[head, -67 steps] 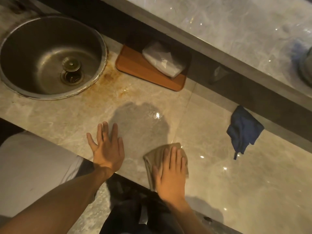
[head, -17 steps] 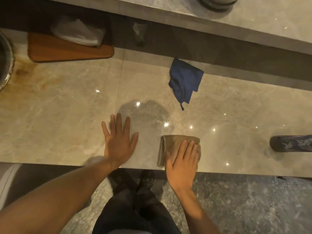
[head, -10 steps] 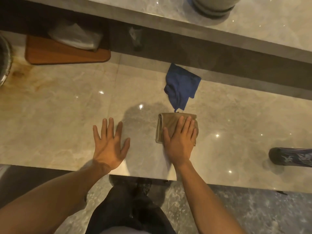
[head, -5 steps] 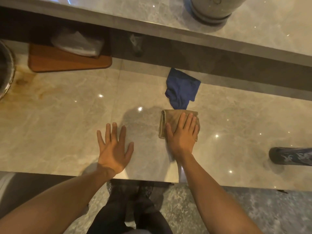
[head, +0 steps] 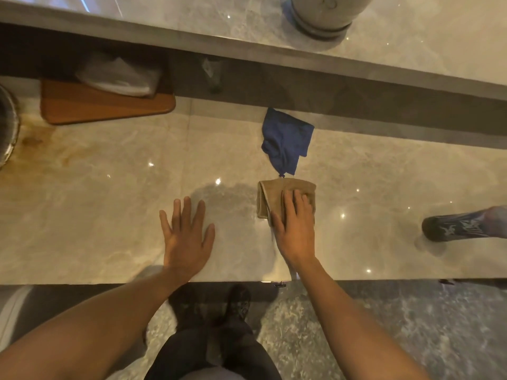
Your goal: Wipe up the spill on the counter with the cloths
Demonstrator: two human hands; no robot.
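A folded tan cloth (head: 274, 194) lies on the marble counter (head: 96, 204), and my right hand (head: 295, 226) presses flat on its near half. A crumpled blue cloth (head: 286, 139) lies just beyond it, its lower tip touching the tan cloth's far edge. My left hand (head: 186, 237) rests flat on the counter with fingers spread, holding nothing. Between the hands a wet sheen (head: 227, 198) darkens the stone.
A wooden board (head: 90, 111) with a white bag (head: 120, 78) sits at the back left. A sink rim (head: 6, 133) shows at the left edge with brown staining beside it. A dark patterned object (head: 463, 224) lies at the right. A raised ledge holds a pot base (head: 325, 20).
My right hand pushed the tan cloth away from the counter's front edge up to the blue cloth over the last seconds. The left hand stays flat on the counter.
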